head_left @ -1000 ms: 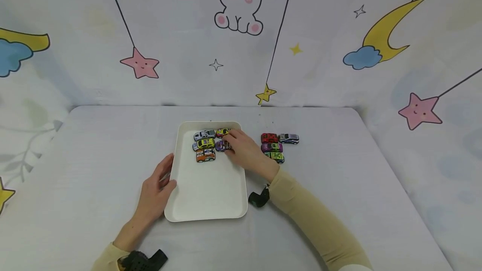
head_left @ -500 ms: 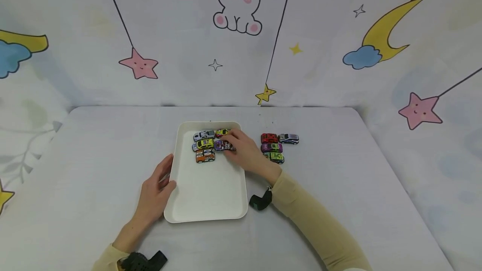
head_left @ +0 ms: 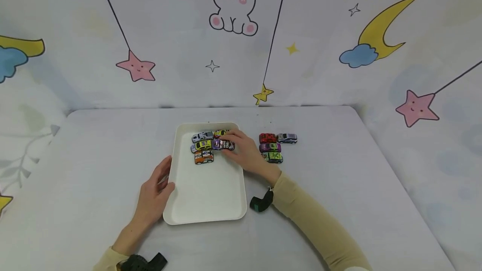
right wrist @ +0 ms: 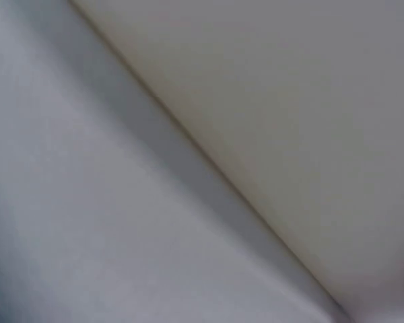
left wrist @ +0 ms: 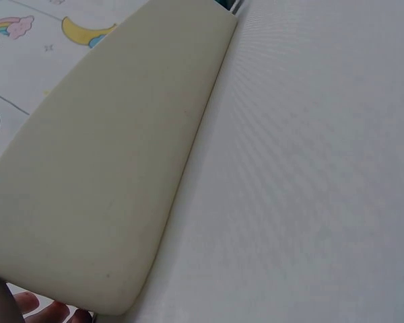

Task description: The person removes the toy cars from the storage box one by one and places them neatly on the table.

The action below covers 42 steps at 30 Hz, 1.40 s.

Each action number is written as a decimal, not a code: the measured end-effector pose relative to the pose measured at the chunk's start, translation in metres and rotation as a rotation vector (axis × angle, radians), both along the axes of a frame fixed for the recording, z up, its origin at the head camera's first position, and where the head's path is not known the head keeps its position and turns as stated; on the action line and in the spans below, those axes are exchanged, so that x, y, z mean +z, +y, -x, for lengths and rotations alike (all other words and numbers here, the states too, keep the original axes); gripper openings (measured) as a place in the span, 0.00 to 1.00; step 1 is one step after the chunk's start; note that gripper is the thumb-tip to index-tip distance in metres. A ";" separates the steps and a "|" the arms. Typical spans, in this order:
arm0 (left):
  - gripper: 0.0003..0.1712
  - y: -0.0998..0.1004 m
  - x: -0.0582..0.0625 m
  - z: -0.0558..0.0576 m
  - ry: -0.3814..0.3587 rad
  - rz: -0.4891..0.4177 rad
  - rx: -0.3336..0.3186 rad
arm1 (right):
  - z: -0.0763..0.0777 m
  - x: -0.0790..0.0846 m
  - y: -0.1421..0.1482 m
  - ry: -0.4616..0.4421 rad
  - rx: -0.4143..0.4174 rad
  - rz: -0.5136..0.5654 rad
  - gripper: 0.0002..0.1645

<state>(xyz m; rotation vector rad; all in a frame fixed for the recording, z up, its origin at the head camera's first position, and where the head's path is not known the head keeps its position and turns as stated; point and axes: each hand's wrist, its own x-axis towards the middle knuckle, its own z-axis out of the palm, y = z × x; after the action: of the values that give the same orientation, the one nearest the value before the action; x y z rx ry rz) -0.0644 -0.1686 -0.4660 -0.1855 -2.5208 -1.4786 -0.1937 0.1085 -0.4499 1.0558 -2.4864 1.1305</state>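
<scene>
A white tray (head_left: 205, 195) lies on the table with small toy cars grouped in its far part. My left hand (head_left: 152, 198) holds the tray's left side, thumb at the rim and fingers along the outer wall. In the left wrist view the tray's wall (left wrist: 108, 168) fills much of the picture, with a few fingertips (left wrist: 50, 313) below. My right hand (head_left: 246, 152) reaches over the right rim and holds a purple toy car (head_left: 222, 144) between thumb and fingers. That car sits right beside a yellow toy car (head_left: 202, 146). The right wrist view shows blurred tray wall (right wrist: 289, 121).
Also in the tray are a silver car (head_left: 202, 136), an orange car (head_left: 204, 157) and a yellow-and-red car (head_left: 220, 133) partly behind my fingers. Right of the tray stand a red car (head_left: 267, 138), a silver one (head_left: 287, 138), a purple one (head_left: 270, 147) and a green one (head_left: 273, 157).
The purple car has shifted slightly left, close against the yellow car, and more of it shows from under my right hand. My left hand stays at the tray. The head view has turned slightly.
</scene>
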 end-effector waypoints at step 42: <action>0.40 0.001 0.002 -0.001 0.030 -0.024 -0.006 | -0.027 -0.014 0.097 0.290 -0.198 0.251 0.29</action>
<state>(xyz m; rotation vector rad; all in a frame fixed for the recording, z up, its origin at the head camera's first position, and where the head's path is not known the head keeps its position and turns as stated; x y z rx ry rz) -0.0637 -0.1678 -0.4636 -0.2096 -2.4799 -1.4959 -0.1671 0.2055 -0.4644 0.8173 -2.1067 1.1052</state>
